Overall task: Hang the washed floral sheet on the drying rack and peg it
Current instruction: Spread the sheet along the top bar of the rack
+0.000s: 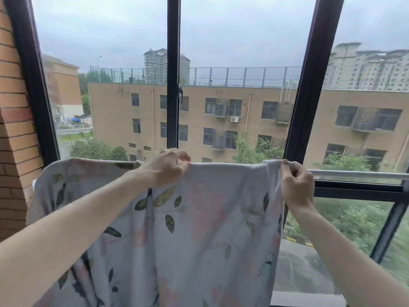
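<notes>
The floral sheet (212,218), pale grey with green leaves and pink blooms, hangs draped over a white horizontal rack bar (354,174) in front of the window. My left hand (166,167) pinches the sheet's top fold near the middle of the bar. At the sheet's right edge my right hand (296,185) grips the cloth beside the bar. The sheet hides the bar's left stretch, and only its right part shows bare. No pegs are in view.
A dark-framed window (173,74) stands directly behind the rack, with buildings and trees outside. A brick wall (15,129) closes off the left side. A dark lower window rail (358,191) runs just under the bar on the right.
</notes>
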The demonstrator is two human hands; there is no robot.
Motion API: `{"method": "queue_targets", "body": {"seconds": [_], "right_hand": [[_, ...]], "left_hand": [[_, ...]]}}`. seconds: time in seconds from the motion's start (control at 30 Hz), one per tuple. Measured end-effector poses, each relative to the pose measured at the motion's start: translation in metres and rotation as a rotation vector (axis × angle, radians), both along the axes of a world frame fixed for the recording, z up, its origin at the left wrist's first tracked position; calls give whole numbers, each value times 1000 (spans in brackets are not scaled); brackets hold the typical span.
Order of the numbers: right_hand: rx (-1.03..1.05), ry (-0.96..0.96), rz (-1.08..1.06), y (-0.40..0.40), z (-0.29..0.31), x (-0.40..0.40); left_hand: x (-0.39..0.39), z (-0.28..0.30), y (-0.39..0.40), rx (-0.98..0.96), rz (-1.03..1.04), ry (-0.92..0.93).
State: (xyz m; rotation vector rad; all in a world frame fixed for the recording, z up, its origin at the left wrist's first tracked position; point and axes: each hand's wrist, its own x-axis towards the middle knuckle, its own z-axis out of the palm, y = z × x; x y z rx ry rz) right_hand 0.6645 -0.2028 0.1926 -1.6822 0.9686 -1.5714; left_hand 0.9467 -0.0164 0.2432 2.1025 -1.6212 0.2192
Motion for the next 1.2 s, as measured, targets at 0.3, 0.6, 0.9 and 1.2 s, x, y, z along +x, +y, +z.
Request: {"method": "queue_targets", "body": {"seconds": [0.3,0.6,0.9,1.2], "right_hand": [[118,-64,-267,-119,81,-81],[146,327,-403,-167,58,-132],[-276,672,154,-76,44,-37],[-431,812,24,-29,0,23]], "left_hand": [[-41,-6,-66,188,140,-139],[-88,3,-115,152,157,-110],[-90,-9,-111,78,280,-102],[-74,-8,-83,11,68,125]]}}
